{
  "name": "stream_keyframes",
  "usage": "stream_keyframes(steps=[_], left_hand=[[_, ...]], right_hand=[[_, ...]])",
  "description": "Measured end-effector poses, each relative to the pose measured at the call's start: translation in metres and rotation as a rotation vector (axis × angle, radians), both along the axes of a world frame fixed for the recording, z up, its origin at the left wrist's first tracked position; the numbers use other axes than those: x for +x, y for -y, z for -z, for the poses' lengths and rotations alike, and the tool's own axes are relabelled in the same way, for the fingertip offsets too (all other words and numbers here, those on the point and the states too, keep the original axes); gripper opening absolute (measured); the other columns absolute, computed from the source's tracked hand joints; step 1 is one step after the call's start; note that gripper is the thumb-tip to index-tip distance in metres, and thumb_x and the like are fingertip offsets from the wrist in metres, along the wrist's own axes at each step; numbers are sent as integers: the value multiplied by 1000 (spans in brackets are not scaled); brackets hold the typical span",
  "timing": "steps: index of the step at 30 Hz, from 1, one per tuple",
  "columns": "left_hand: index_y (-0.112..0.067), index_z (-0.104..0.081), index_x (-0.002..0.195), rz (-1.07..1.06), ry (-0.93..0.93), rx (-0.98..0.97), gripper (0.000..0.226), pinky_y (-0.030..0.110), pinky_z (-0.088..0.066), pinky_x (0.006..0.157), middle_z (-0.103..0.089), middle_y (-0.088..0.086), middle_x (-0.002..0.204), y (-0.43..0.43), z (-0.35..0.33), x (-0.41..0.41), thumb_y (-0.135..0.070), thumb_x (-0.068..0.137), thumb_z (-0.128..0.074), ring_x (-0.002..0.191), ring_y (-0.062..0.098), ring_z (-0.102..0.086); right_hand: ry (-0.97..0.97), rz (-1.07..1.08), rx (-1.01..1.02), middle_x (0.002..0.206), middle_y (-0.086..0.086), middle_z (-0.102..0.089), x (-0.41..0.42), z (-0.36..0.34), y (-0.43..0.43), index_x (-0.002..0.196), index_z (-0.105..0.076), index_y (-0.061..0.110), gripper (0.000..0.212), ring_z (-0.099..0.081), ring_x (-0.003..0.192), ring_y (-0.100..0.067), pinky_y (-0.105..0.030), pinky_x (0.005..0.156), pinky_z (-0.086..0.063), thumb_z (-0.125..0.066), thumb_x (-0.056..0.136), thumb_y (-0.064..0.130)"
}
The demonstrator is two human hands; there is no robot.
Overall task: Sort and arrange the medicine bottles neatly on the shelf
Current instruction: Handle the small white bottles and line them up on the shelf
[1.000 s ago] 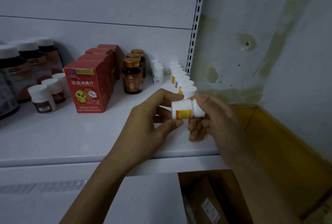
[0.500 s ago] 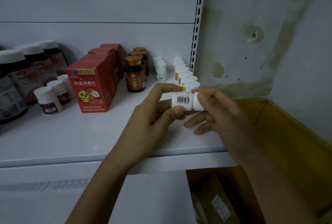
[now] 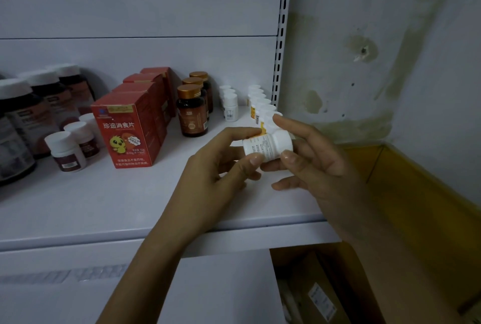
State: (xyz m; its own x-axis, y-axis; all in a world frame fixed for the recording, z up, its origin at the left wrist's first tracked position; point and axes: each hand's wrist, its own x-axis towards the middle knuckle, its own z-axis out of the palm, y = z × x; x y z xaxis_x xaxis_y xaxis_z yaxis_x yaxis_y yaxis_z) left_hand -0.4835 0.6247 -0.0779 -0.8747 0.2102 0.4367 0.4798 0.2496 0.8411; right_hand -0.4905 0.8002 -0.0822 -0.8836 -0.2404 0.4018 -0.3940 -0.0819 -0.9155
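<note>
A small white bottle (image 3: pixel 268 145) lies on its side at the centre of the frame, above the front of the white shelf (image 3: pixel 104 206). The left hand (image 3: pixel 218 167) pinches its base end between thumb and forefinger, and the right hand (image 3: pixel 320 165) pinches its cap end. Just behind it a row of white bottles (image 3: pixel 260 105) stands by the upright. Red boxes (image 3: pixel 127 131) stand left of centre.
</note>
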Motion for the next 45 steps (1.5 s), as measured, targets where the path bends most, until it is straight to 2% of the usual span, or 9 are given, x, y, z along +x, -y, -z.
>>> stream_keyframes(steps=[8, 16, 20, 24, 28, 34, 38, 42, 45], left_hand=[[-28, -61, 107, -43, -24, 34, 34, 25, -55, 80, -67, -7, 113, 1, 0, 0, -10, 80, -70, 95, 11, -68], [-22, -64, 104, -33, -4, 46, 33, 23, -56, 79, -70, -7, 107, 0, -1, 2, -27, 71, -69, 90, 9, -69], [-28, -61, 113, -19, 34, -33, 42, 25, -52, 92, -66, -11, 116, 0, 2, -3, -34, 73, -69, 107, 2, -62], [-40, -50, 123, -100, 16, -179, 55, 16, -42, 100, -56, -22, 127, -3, 4, -4, -53, 70, -61, 118, -9, -48], [-41, -50, 119, -99, 18, -200, 38, 15, -41, 100, -55, -21, 127, -1, 5, -4, -32, 84, -64, 118, -8, -49], [-40, -52, 118, -97, 17, -173, 36, 21, -42, 100, -57, -18, 125, -1, 6, -6, -30, 85, -63, 117, -4, -51], [-40, -53, 117, -113, 3, -163, 33, 20, -43, 98, -58, -19, 123, -1, 7, -7, -32, 85, -62, 115, -6, -52], [-38, -54, 117, -118, 2, -146, 32, 19, -44, 97, -58, -17, 123, -1, 7, -7, -34, 86, -61, 114, -5, -52], [-39, -56, 112, -127, -15, -93, 28, 20, -45, 95, -59, -21, 118, 0, 7, -8, -34, 85, -62, 113, -8, -52]], right_hand=[[36, 37, -10, 102, 3, -73, -2, 0, 1, 113, -56, 26, 31, -72, 84, -17, -24, 62, -57, -58, 83, 17], [-1, 31, -54, 111, -2, -70, 0, 2, 0, 110, -58, 27, 34, -70, 95, -17, -26, 67, -57, -69, 79, 19], [-73, 177, -54, 103, 2, -71, -4, 0, 0, 103, -65, 26, 26, -68, 94, -9, -20, 71, -54, -71, 82, 11], [-250, 504, 229, 89, 19, -62, -15, -13, -12, 108, -63, 25, 32, -60, 77, 9, -6, 64, -45, -71, 82, 7], [-180, 487, 447, 80, 18, -60, -18, -8, -9, 115, -53, 27, 44, -57, 68, 12, -6, 59, -44, -76, 79, 19], [-152, 516, 585, 102, 15, -57, -18, -10, 1, 120, -46, 27, 54, -57, 86, -1, -16, 72, -46, -74, 77, 44], [-247, 709, 607, 96, 9, -57, -25, -39, 5, 101, -45, 25, 39, -56, 86, -10, -25, 73, -47, -63, 82, 55], [-203, 708, 1031, 71, 8, -48, -54, -68, 13, 82, -44, 22, 43, -46, 63, -8, -25, 55, -32, -59, 82, 62], [-146, 633, 1240, 74, 5, -49, -72, -71, 21, 84, -43, 20, 48, -50, 69, -14, -26, 56, -32, -67, 77, 61]])
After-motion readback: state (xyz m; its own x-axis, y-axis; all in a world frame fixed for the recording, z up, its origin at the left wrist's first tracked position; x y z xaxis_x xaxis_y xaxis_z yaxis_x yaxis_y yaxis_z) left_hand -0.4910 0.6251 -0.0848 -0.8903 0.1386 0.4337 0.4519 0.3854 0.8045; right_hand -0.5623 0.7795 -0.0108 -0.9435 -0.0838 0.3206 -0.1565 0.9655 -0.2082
